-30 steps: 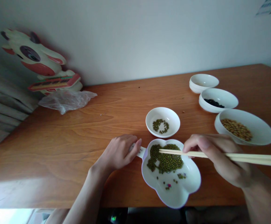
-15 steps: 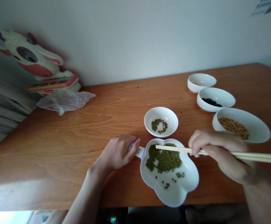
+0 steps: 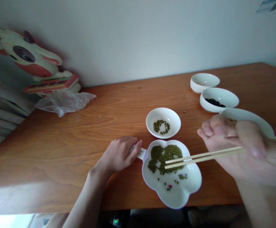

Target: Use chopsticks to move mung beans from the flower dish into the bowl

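My left hand (image 3: 122, 154) is closed around the handle of a flower-shaped white dish (image 3: 192, 182) with a purple rim. Green mung beans (image 3: 168, 155) lie heaped in the dish's upper part, with a few loose ones lower down near a small pink mark. In my right hand (image 3: 235, 142) is a pair of chopsticks (image 3: 211, 155), tips slightly apart over the beans. I cannot make out any bean between the tips. Just behind the dish stands a small white bowl (image 3: 174, 122) holding some mung beans.
Toward the right stand a bowl of dark beans (image 3: 231, 99), another white bowl (image 3: 198, 85) behind it, and a bowl of tan beans (image 3: 259, 118) partly hidden by my hand. A cow-shaped toy piano (image 3: 35, 57) and a crumpled plastic bag (image 3: 66, 103) sit at the left back.
My right hand has turned palm-up and come nearer the camera. The chopstick tips have moved down and slightly right, and have parted. My left hand stays on the handle.
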### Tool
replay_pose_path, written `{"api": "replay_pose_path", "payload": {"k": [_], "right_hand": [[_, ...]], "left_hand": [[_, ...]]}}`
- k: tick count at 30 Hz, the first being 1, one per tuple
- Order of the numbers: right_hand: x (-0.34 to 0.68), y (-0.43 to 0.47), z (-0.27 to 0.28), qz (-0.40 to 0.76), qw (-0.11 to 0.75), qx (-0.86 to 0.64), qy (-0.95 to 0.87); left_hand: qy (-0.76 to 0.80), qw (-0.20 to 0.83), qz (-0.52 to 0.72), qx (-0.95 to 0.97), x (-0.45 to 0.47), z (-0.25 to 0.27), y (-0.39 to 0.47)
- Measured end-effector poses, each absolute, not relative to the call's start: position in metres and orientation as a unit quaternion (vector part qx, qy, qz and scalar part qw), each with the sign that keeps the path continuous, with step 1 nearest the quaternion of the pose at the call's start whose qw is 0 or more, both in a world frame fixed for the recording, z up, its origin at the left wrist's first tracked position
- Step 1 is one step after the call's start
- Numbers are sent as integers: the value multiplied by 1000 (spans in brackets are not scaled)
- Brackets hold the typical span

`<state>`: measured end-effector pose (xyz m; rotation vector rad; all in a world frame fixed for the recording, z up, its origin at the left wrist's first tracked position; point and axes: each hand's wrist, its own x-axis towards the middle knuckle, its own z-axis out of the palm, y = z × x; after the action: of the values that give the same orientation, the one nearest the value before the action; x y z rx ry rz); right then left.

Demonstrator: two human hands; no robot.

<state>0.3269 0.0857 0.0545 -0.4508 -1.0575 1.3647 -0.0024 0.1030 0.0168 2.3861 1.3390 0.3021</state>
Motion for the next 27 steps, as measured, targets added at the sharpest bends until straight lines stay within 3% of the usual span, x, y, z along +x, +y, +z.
{"api": "replay_pose_path", "payload": {"k": [3, 8, 14, 21, 27], "right_hand": [[317, 85, 59, 674, 671, -114, -285], [319, 88, 55, 698, 707, -66, -92], [318, 88, 45, 675, 727, -91, -87], [318, 81, 45, 577, 754, -257, -183], [318, 83, 51, 638, 751, -122, -119]], "left_hand": [[478, 193, 106, 850, -2, 18, 103], [476, 191, 107, 852, -1, 19, 103], [474, 185, 109, 854, -2, 18, 103], [469, 171, 114, 859, -2, 17, 103], [473, 177, 108, 856, -2, 16, 103]]}}
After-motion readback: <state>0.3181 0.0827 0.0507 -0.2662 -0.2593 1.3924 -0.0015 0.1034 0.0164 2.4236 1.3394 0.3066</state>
